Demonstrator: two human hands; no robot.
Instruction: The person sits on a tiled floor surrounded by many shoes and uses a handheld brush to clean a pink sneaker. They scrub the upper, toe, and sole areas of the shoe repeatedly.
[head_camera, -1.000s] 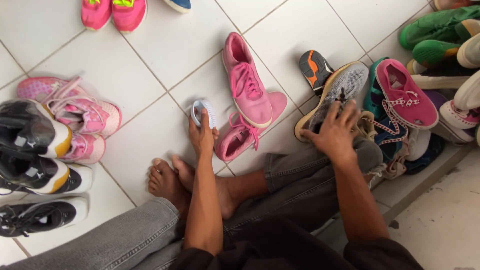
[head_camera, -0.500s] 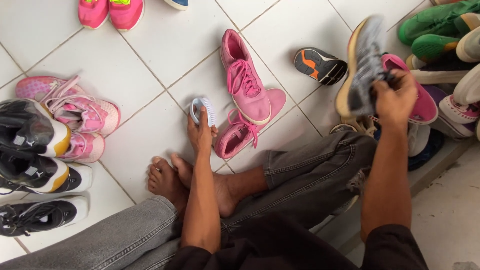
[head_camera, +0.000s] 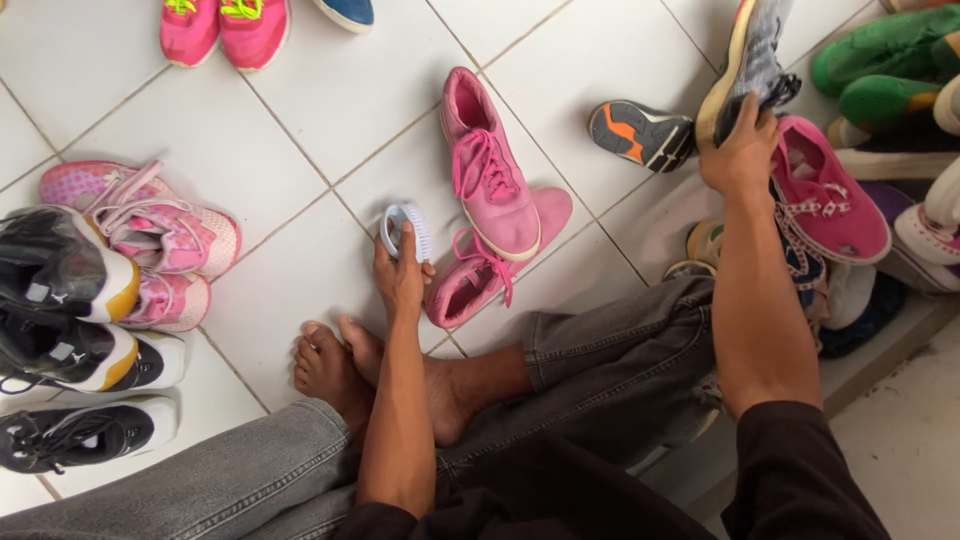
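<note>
Seated person, both hands occupied.
Left hand (head_camera: 400, 275) grips small white scrub brush (head_camera: 405, 228) on tile; right hand (head_camera: 742, 155) clasps raised grey mesh sneaker (head_camera: 752, 55).

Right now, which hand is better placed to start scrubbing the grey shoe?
Left, probably: the left hand already grips the small brush on the tile, while the right hand is occupied holding the grey shoe up.

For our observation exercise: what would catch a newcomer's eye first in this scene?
Probably the right hand lifting a grey shoe above the shoe pile at upper right. Next, the two pink sneakers overlapping at centre on the white tiled floor. Beside them, the left hand grips a small white brush.
</note>
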